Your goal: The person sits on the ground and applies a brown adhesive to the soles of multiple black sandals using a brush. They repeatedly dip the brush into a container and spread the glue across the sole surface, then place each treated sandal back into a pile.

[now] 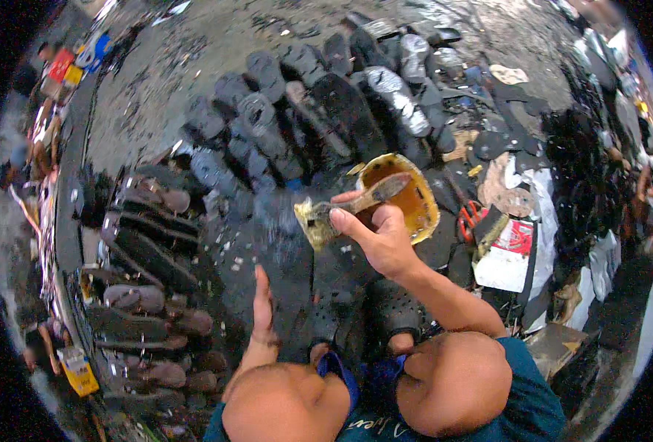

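Observation:
My right hand [385, 239] is closed around a glue brush. Its crusted, yellowish head [313, 223] points left, and its worn handle [391, 187] reaches over a pot. This cut-open pot [435, 214] has a yellow, glue-caked rim and amber-brown glue inside. My left hand [262, 309] is held edge-on above the dark ground, fingers stretched out and nothing in them. Many dark shoe soles [267, 129] lie in rows beyond the pot. More soles and brownish footwear pieces [138, 298] are laid out at my left.
Orange-handled scissors [468, 219] lie right of the pot, beside a white and red printed sheet [507, 258]. Scraps and cut pieces [514, 136] are strewn at the far right. A yellow box [79, 372] stands at the left edge, where other people are visible farther off.

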